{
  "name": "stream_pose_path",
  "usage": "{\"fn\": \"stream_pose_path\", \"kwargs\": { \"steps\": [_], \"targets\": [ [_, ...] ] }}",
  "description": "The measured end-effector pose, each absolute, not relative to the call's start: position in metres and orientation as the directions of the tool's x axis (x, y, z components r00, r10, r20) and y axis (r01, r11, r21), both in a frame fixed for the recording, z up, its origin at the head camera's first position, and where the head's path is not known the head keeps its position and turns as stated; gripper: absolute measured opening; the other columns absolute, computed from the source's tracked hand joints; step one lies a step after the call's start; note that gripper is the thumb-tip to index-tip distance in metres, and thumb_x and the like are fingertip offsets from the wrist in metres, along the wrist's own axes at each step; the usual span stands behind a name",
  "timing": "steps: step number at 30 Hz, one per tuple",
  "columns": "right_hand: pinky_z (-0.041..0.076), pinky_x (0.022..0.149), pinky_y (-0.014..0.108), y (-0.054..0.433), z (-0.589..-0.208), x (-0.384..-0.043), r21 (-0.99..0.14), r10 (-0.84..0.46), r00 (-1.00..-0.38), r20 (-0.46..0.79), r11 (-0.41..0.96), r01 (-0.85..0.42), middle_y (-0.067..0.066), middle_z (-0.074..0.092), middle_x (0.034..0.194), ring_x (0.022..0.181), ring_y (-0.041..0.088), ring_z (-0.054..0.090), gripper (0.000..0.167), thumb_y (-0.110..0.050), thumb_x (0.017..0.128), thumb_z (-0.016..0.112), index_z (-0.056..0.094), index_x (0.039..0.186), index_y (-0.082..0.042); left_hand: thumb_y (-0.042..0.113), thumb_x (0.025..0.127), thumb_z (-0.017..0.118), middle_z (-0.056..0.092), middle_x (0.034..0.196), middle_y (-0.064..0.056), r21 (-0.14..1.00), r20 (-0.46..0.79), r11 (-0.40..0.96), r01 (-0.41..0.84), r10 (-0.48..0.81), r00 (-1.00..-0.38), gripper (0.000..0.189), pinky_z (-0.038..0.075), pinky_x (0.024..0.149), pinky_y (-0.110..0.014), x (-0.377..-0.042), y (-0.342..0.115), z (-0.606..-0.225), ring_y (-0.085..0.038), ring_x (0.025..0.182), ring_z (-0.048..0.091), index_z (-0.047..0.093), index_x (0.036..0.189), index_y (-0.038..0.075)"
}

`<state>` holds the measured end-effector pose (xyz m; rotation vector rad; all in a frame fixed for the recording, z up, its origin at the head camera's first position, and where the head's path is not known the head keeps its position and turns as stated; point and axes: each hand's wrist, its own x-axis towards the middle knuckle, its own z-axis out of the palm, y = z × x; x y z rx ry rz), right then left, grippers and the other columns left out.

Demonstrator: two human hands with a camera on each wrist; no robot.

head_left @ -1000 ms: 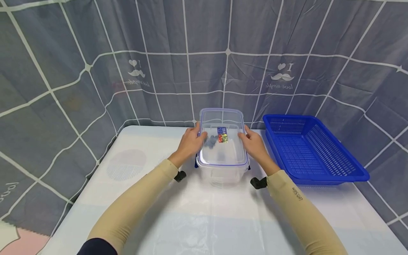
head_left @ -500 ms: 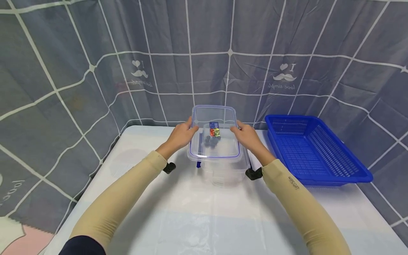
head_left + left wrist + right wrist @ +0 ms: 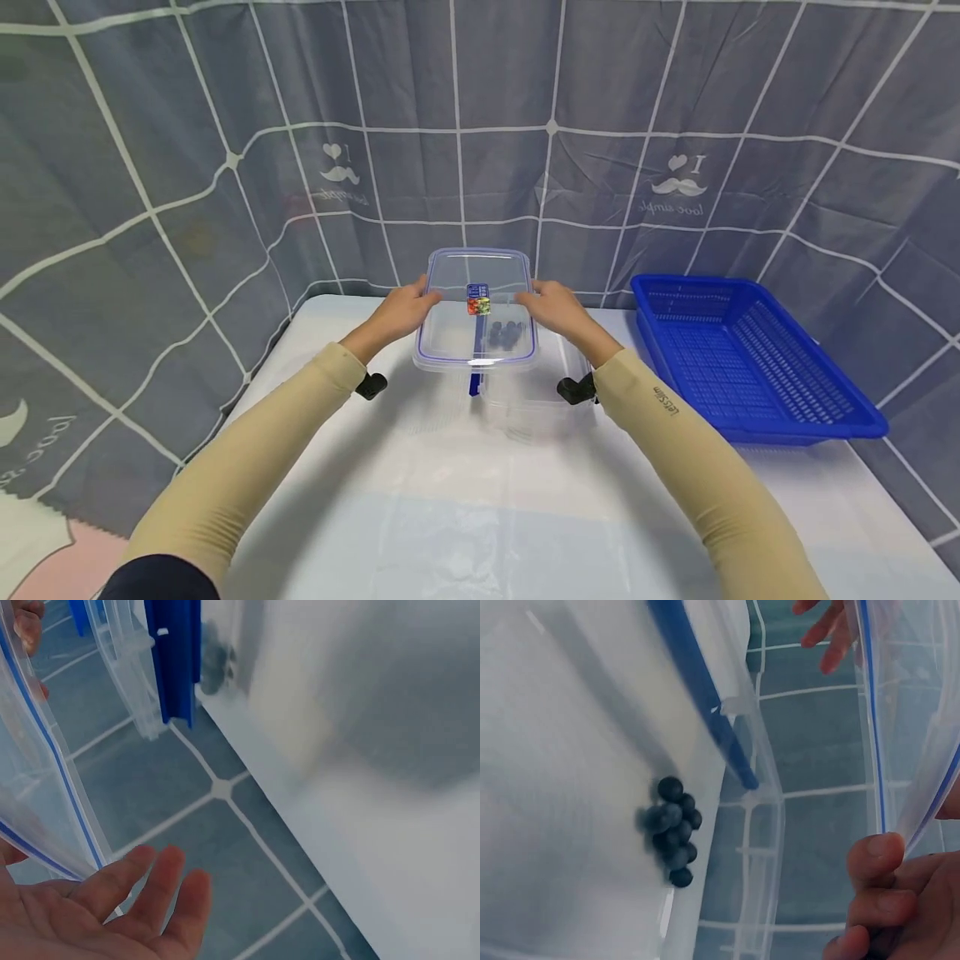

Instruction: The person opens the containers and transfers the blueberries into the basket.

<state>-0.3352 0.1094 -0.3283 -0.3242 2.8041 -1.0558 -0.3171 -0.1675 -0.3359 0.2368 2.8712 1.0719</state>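
Both hands hold a clear plastic lid (image 3: pixel 446 337) with a blue seal and a small fruit sticker. My left hand (image 3: pixel 397 312) pinches its left edge, thumb on top; in the left wrist view the other fingers (image 3: pixel 191 907) stretch out underneath. Its right edge is gripped by my right hand (image 3: pixel 558 310). The lid is raised and overlaps the left part of a clear plastic container (image 3: pixel 536 392) standing on the table. Blueberries (image 3: pixel 673 832) lie clustered inside the container. A blue side clip (image 3: pixel 172 660) hangs loose along its left wall.
A blue perforated basket (image 3: pixel 802 427) stands to the right on the white-covered table (image 3: pixel 450 525). Grey checked curtain (image 3: pixel 495 75) encloses the back and sides. Black wrist cameras (image 3: pixel 576 390) sit below both hands.
Both hands have lifted the lid off the container and carried it left. The container and basket have stayed in place; the head view has shifted slightly.
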Motion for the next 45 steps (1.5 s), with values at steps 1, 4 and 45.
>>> {"fn": "stream_pose_path", "kwargs": {
  "steps": [1, 4, 45],
  "targets": [
    [0.025, 0.121, 0.054, 0.106, -0.327, -0.336, -0.656, -0.250, -0.967, -0.046, 0.738, -0.159, 0.016, 0.033, 0.162, 0.150, 0.038, 0.028, 0.071, -0.047, 0.102, 0.045, 0.033, 0.157, -0.005, 0.044, 0.107, 0.033, 0.018, 0.166, -0.018, 0.655, -0.016, 0.746, 0.117, 0.169, -0.985, 0.072, 0.021, 0.123, -0.051, -0.318, -0.171, -0.336, -0.038, 0.152, 0.022, 0.011, 0.161, 0.002],
    [0.028, 0.120, 0.055, 0.096, -0.324, -0.339, -0.646, -0.270, -0.961, -0.061, 0.745, -0.168, 0.017, 0.037, 0.160, 0.149, 0.038, 0.032, 0.068, -0.044, 0.103, 0.046, 0.035, 0.156, -0.004, 0.042, 0.106, 0.033, 0.018, 0.166, -0.019, 0.656, -0.032, 0.747, 0.109, 0.171, -0.985, 0.070, 0.020, 0.124, -0.052, -0.318, -0.180, -0.334, -0.039, 0.152, 0.021, 0.013, 0.161, 0.002],
    [0.028, 0.041, 0.024, -0.050, -0.361, -0.358, -0.632, -0.262, -0.918, -0.298, 0.775, -0.016, -0.001, 0.036, 0.050, 0.040, 0.010, 0.026, 0.031, -0.022, 0.101, 0.043, 0.046, 0.071, -0.012, 0.032, 0.106, 0.036, 0.010, 0.167, -0.025, 0.684, -0.335, 0.719, -0.121, 0.162, -0.928, 0.068, 0.045, 0.106, -0.053, -0.325, -0.304, -0.371, -0.042, 0.143, 0.037, 0.016, 0.158, -0.008]
  ]
}}
